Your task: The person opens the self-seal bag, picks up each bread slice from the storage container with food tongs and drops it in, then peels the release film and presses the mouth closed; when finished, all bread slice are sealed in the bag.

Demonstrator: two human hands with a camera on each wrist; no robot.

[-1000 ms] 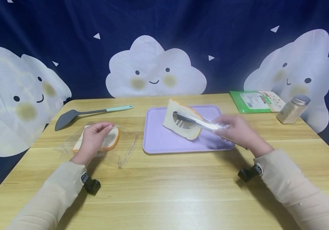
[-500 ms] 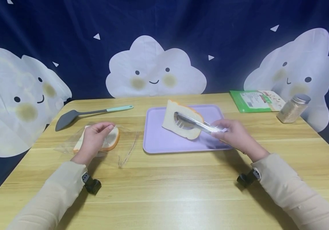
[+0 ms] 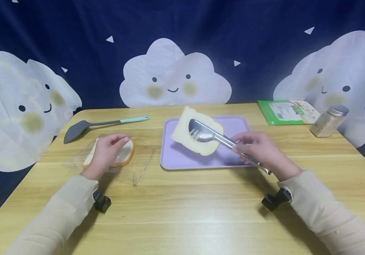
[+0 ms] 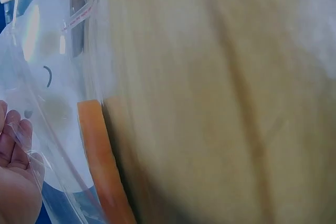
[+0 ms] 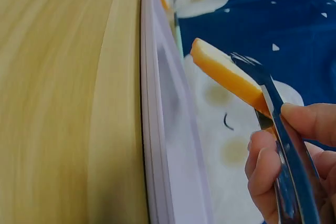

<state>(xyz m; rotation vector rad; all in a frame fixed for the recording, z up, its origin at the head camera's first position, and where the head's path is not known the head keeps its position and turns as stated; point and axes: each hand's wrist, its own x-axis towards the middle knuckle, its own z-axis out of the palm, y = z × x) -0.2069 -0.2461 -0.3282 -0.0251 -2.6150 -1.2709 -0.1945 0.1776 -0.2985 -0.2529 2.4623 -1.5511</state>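
My left hand (image 3: pixel 107 152) pinches the upper film of a clear zip bag (image 3: pixel 145 166) lying on the table. Inside the bag is a bread slice (image 3: pixel 126 156) with an orange-brown crust; its crust edge (image 4: pixel 102 161) shows in the left wrist view. With my right hand (image 3: pixel 259 150) I grip metal tongs (image 3: pixel 225 141), thumb on one arm and fingers round the other. Another bread slice (image 3: pixel 181 131) is clamped in the tongs, tilted and raised over the purple tray (image 3: pixel 173 163). The right wrist view shows this slice (image 5: pixel 228 77) apart from the tray's rim.
A spatula (image 3: pixel 106 123) with a grey head and mint handle lies at the back left. On the back right are a green and white packet (image 3: pixel 284 112) and a metal-lidded jar (image 3: pixel 329 122) of pale grains. A cloud-patterned dark blue curtain (image 3: pixel 252 42) hangs behind the table.
My right hand has turned the tongs, and the bread slice has swung left, its white face showing more. The left hand keeps its pinch on the bag. The head view has shifted slightly.
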